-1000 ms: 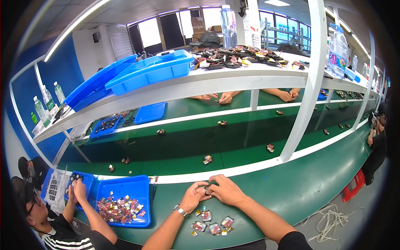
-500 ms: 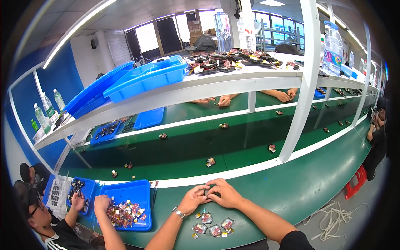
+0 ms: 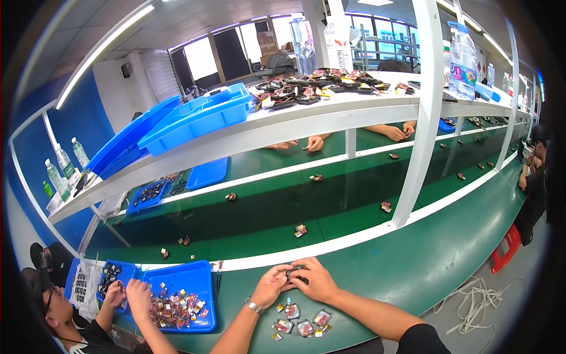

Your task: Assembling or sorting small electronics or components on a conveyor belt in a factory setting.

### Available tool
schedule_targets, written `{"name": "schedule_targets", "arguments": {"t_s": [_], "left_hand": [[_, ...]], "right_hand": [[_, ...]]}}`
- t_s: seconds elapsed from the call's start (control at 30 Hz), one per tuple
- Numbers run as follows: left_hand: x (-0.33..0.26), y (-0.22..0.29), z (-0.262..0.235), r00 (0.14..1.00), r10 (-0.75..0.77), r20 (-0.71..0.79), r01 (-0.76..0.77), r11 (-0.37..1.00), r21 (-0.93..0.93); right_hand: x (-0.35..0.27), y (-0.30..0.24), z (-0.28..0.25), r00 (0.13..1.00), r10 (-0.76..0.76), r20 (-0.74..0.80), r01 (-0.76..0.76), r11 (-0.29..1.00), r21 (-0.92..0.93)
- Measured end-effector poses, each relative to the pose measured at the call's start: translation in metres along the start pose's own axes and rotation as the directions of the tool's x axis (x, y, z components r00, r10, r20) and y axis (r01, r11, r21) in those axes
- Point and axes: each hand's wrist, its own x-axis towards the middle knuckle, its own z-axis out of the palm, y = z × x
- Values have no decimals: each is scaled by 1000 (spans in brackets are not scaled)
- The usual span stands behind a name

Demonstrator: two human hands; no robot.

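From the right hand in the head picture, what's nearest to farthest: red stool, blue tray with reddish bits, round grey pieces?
1. Round grey pieces: close by, toward the body.
2. Blue tray: off to the left.
3. Red stool: far right.

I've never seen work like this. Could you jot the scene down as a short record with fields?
Left hand: holds a small dark piece; metal-banded watch on that arm
Right hand: holds the same piece
Bench: green; several rounded pieces lie below the hands in the picture
To the left: blue tray of small mixed parts
Neighbour: a co-worker's hand at that tray's left side
Shelf: white; bears a heap of dark parts and bottles
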Motion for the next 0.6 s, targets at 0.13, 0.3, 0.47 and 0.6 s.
{"name": "schedule_targets", "arguments": {"t_s": [0.13, 0.3, 0.47, 0.6], "left_hand": [[0, -1, 1, 1000, 1, -3, -1, 1000, 4], [-1, -2, 3, 1000, 27, -5, -27, 1000, 5], [0, -4, 0, 999, 31, -22, -31, 999, 18], [1, -7, 0, 994, 85, -68, -82, 995, 50]], "right_hand": [[-3, 2, 6, 998, 38, -41, -37, 999, 23], [-7, 5, 12, 987, 161, -9, -158, 978, 136], [-5, 5, 11, 985, 174, 13, -173, 970, 173], [0, 3, 11, 995, 101, -7, -98, 980, 173]]}}
